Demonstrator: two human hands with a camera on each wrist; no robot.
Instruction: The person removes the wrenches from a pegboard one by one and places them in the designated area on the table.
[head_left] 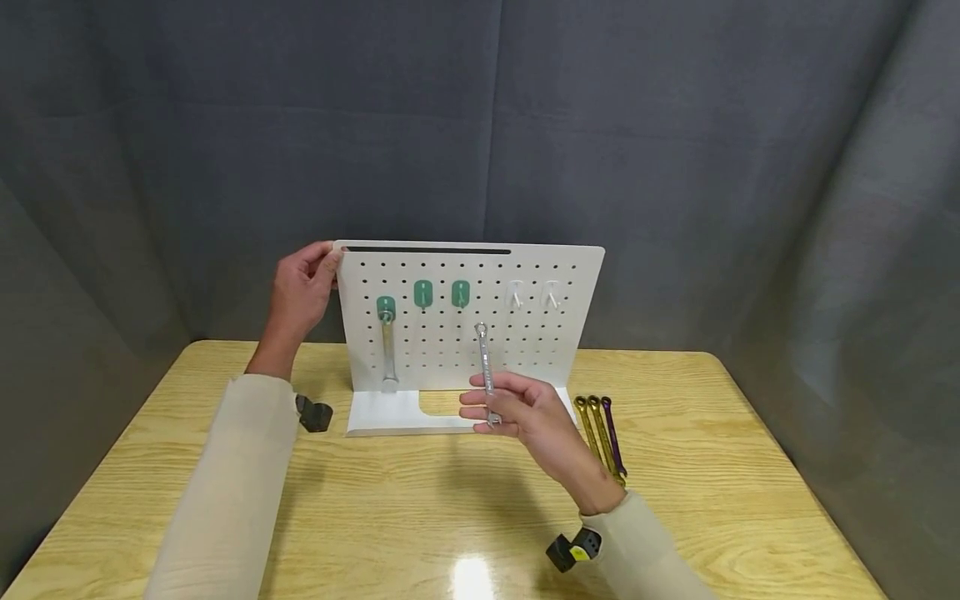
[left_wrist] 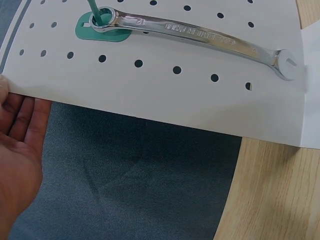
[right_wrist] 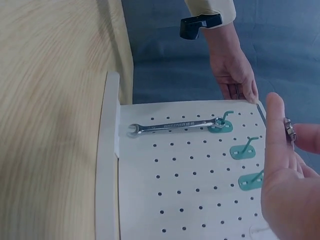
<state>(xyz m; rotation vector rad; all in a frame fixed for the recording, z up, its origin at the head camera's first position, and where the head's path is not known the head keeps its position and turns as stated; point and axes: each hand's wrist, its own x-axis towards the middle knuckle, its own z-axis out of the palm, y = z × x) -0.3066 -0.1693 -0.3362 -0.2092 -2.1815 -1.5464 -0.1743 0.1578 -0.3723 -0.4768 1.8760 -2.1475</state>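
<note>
Wrench (head_left: 485, 358), silver and nearly upright, ring end on top, is in the right hand (head_left: 534, 412), in front of the pegboard (head_left: 467, 333). I see the thumb pinching its lower end against the fingers, which reach out fairly straight to the left. I judge it stiff steel, light enough for this pinch but smooth, so it could pivot or slip when held so low. I would rather hold it mid-shank, leaving the ring clear. Whether the ring touches the pegboard I cannot tell.

My other hand, the left hand (head_left: 300, 283), grips the pegboard at its far left top corner, thumb in front. The panel looks thin and rigid, and I expect the corner to be a fair place to steady it.

A second silver wrench (head_left: 388, 354) hangs by its ring from the leftmost green hook (head_left: 386, 303). To its right are two more green hooks (head_left: 423, 293), then two clear hooks (head_left: 551, 294). On the desk (head_left: 360, 500), right of the pegboard, lie two gold wrenches (head_left: 602, 429) and a purple wrench (head_left: 613, 435). A dark curtain (head_left: 480, 125) hangs at the far side.
</note>
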